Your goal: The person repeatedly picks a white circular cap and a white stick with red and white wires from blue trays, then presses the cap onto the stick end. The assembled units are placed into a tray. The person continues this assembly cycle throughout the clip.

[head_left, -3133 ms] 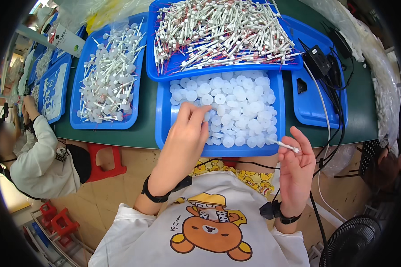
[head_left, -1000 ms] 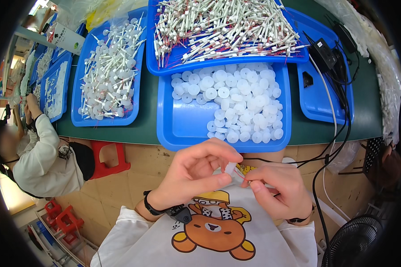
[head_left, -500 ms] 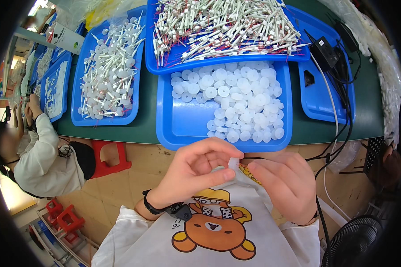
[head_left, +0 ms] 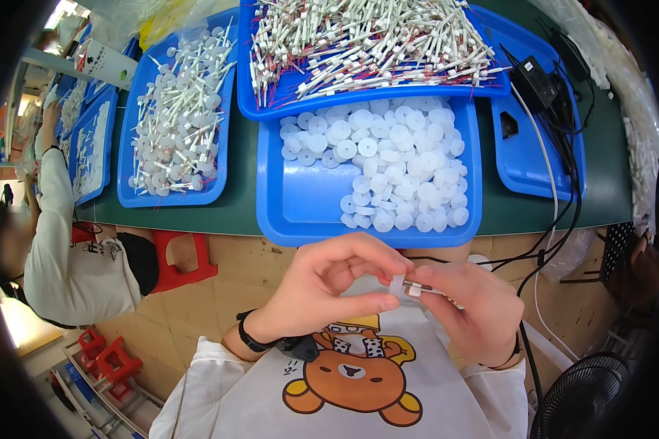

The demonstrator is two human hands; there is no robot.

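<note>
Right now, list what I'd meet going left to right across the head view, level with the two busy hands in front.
Co-worker → red stool → left hand → disc → white stick → right hand.

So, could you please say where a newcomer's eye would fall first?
Probably the heap of white, red-wired sticks in the blue tray at top centre, then the pale discs in another blue tray below it. Nearer, the left hand holds a single disc beside a white piece in the right hand, above the bear print at lower centre.
</note>
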